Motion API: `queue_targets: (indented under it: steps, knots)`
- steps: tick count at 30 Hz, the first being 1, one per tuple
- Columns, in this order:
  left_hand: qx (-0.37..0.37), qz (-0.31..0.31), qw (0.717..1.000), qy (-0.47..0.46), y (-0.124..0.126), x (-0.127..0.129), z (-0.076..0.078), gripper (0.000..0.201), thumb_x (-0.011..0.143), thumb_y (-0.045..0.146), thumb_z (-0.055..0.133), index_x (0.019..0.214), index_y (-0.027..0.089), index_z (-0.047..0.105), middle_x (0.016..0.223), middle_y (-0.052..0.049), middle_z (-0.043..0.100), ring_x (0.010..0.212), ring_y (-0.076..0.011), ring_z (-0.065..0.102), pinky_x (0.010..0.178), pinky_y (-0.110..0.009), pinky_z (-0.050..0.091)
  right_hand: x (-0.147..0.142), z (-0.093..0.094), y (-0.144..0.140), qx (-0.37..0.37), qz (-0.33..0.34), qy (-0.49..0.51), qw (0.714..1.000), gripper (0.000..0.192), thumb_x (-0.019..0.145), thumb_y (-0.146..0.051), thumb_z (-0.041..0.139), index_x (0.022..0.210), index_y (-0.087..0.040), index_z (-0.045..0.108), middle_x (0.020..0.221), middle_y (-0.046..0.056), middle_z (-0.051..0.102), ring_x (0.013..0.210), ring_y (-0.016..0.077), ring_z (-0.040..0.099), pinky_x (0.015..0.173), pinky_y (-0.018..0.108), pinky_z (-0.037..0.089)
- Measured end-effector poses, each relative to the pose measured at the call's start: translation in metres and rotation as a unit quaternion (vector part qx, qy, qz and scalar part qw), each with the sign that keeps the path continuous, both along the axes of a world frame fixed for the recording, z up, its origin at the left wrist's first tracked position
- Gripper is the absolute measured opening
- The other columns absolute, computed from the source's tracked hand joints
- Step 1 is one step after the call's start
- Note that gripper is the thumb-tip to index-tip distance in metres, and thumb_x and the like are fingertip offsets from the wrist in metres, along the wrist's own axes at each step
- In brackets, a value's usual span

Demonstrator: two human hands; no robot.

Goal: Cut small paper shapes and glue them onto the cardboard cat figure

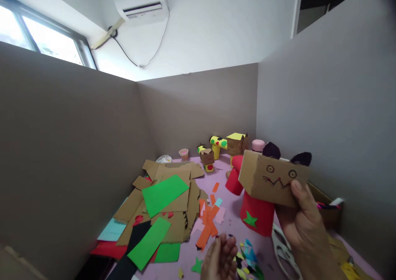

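Observation:
My right hand grips a cardboard cat head, thumb on its front face and fingers beneath. It is a small box with drawn eyes, a zigzag mouth, whiskers and two black ears. Directly below is a red paper cylinder bearing a green star; more red tube parts show behind. I cannot tell whether head and cylinder are joined. My left hand is loosely cupped over the table, thumb apart from the fingers, with a tiny dark spot at its thumb tip. White-handled scissors lie beside my right wrist.
Cardboard sheets with green paper cover the left side. Orange strips and paper scraps lie mid-table. Yellow-and-cardboard figures, a paper cup and a box stand farther off. Grey partitions enclose the table.

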State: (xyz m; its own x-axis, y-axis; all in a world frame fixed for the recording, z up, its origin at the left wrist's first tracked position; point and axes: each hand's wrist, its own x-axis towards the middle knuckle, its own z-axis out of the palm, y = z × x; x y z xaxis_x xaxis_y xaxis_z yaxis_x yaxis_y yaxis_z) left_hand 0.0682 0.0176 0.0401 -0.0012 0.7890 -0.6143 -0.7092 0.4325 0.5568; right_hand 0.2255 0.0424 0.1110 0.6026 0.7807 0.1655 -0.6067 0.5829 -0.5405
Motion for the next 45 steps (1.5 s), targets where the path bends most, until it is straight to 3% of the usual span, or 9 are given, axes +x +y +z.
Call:
queue_targets:
  steps: [6,10,16,20,24,29,32,37,45]
  knots:
    - [0.056,0.048,0.994,0.083,0.006,-0.039,-0.026,0.014,0.063,0.023,0.077,0.070,0.016,0.067,0.058,-0.004,0.071,0.053,-0.0167,0.066,0.049,-0.021,0.041,-0.015,-0.017,0.028,0.000,-0.083,-0.191,0.978,0.064,0.069,-0.028,0.073,0.127,-0.030,0.047,0.130,0.002,0.055,0.116,0.0211,0.050,0.096,0.034,0.038]
    - [0.108,0.095,0.984,0.103,0.008,-0.064,-0.034,0.019,0.059,0.024,0.080,0.070,0.014,0.068,0.056,-0.004,0.071,0.051,-0.0152,0.064,0.050,-0.021,0.041,-0.031,-0.041,0.047,-0.002,-0.070,-0.253,0.965,0.081,0.064,-0.026,0.077,0.134,-0.025,0.037,0.140,0.009,0.043,0.126,0.0253,0.042,0.102,0.039,0.032]
    - [0.123,0.155,0.973,0.116,0.010,-0.098,-0.027,0.018,0.062,0.023,0.078,0.075,0.015,0.068,0.064,-0.003,0.073,0.062,-0.0132,0.065,0.058,-0.019,0.045,-0.043,-0.076,0.054,-0.017,-0.061,-0.294,0.954,0.096,0.064,-0.031,0.075,0.141,-0.025,0.018,0.145,0.013,0.032,0.130,0.0262,0.036,0.104,0.044,0.029]
    - [0.147,0.194,0.961,0.133,0.009,-0.104,-0.017,0.017,0.063,0.022,0.076,0.076,0.015,0.067,0.064,0.001,0.071,0.065,-0.0129,0.064,0.064,-0.020,0.048,-0.045,-0.087,0.046,-0.027,-0.066,-0.313,0.947,0.101,0.062,-0.035,0.074,0.141,-0.023,0.012,0.146,0.015,0.026,0.132,0.0258,0.032,0.105,0.045,0.026]
    - [0.173,0.169,0.956,0.165,0.007,-0.106,-0.017,0.015,0.066,0.027,0.074,0.073,0.016,0.066,0.065,0.001,0.070,0.067,-0.0129,0.062,0.066,-0.020,0.046,-0.044,-0.087,0.032,-0.020,-0.086,-0.333,0.939,0.102,0.064,-0.036,0.073,0.142,-0.021,0.011,0.147,0.015,0.026,0.133,0.0258,0.031,0.107,0.044,0.024]
    - [0.204,0.039,0.939,0.274,0.005,-0.105,-0.031,0.022,0.071,0.037,0.069,0.074,0.016,0.065,0.068,-0.002,0.068,0.070,-0.0158,0.058,0.060,-0.022,0.041,-0.034,-0.081,0.018,-0.018,-0.132,-0.350,0.927,0.092,0.073,-0.040,0.067,0.144,-0.021,0.013,0.144,0.015,0.032,0.131,0.0303,0.033,0.105,0.052,0.023]
    - [0.218,0.004,0.932,0.289,0.007,-0.104,-0.039,0.024,0.073,0.040,0.066,0.074,0.017,0.065,0.069,-0.002,0.068,0.070,-0.0160,0.056,0.066,-0.024,0.040,-0.029,-0.080,0.012,-0.019,-0.159,-0.351,0.922,0.087,0.075,-0.044,0.064,0.144,-0.020,0.017,0.143,0.014,0.034,0.133,0.0311,0.029,0.107,0.055,0.017]
    - [0.215,0.002,0.932,0.292,0.011,-0.105,-0.044,0.027,0.073,0.044,0.065,0.079,0.017,0.064,0.071,-0.002,0.067,0.072,-0.0166,0.055,0.065,-0.024,0.039,-0.030,-0.086,0.011,-0.027,-0.146,-0.339,0.929,0.073,0.083,-0.043,0.055,0.144,-0.024,0.019,0.143,0.012,0.035,0.131,0.0331,0.033,0.105,0.062,0.015]
    - [0.217,0.023,0.937,0.273,0.010,-0.110,-0.043,0.028,0.073,0.044,0.065,0.079,0.016,0.064,0.070,-0.003,0.066,0.069,-0.0154,0.054,0.058,-0.022,0.041,-0.042,-0.100,0.035,-0.032,-0.121,-0.359,0.925,0.074,0.084,-0.041,0.055,0.144,-0.019,0.019,0.142,0.016,0.034,0.130,0.0329,0.032,0.106,0.059,0.017]
